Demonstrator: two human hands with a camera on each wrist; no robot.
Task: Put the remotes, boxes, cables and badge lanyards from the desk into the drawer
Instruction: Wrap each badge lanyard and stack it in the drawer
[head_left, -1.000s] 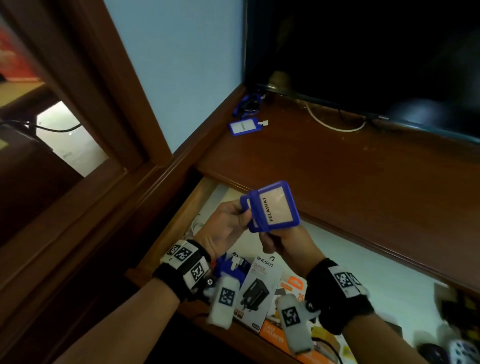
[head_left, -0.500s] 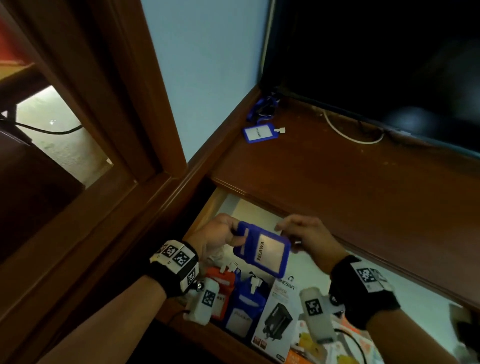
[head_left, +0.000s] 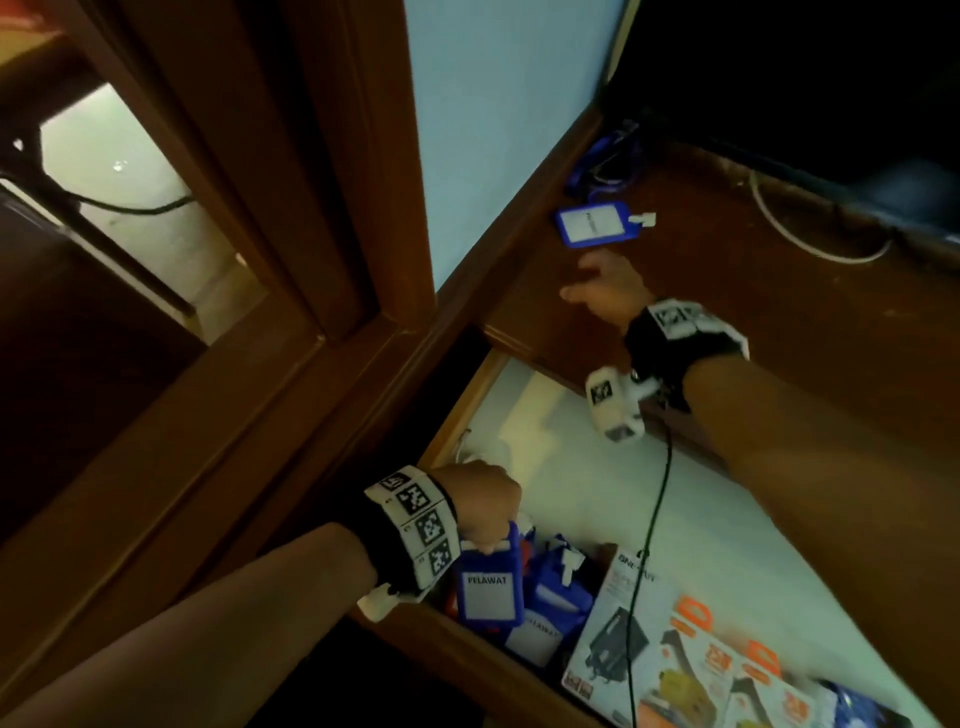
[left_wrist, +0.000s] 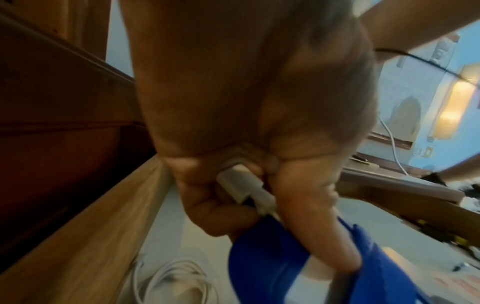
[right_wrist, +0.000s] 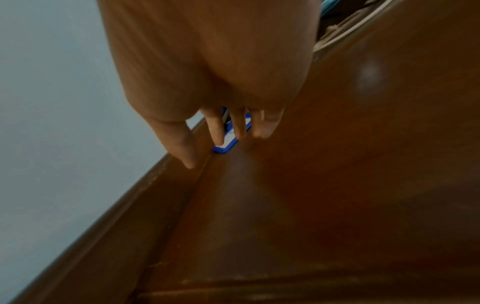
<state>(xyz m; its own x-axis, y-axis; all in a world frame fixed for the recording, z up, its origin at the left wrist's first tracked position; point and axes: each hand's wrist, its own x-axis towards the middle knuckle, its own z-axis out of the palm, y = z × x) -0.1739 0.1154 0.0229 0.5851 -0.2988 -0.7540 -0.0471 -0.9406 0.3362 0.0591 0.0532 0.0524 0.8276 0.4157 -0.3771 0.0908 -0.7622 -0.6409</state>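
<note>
My left hand (head_left: 480, 512) holds a blue badge holder marked PELAWAT (head_left: 487, 592) by its top, low in the near-left corner of the open drawer (head_left: 691, 530). The left wrist view shows that hand (left_wrist: 249, 185) pinching the white clip (left_wrist: 245, 185) above the blue badge holder (left_wrist: 291, 257). Other blue badge holders (head_left: 558, 592) lie in the drawer beside it. My right hand (head_left: 605, 283) hovers with fingers spread over the desk (head_left: 779, 322), just short of another blue badge holder (head_left: 595, 227) by the wall. In the right wrist view the straight fingers (right_wrist: 218, 133) partly cover that badge (right_wrist: 226, 147).
Product boxes (head_left: 623, 634) fill the drawer's near right, and a coiled white cable (left_wrist: 171, 283) lies in its left corner. A blue lanyard pile (head_left: 605, 161) and a white cable (head_left: 810, 244) lie at the back of the desk under a dark screen (head_left: 831, 78).
My right hand let go of the badge holder and moved up over the desk toward the badge by the wall. My left hand lowered the held badge into the drawer's near-left corner.
</note>
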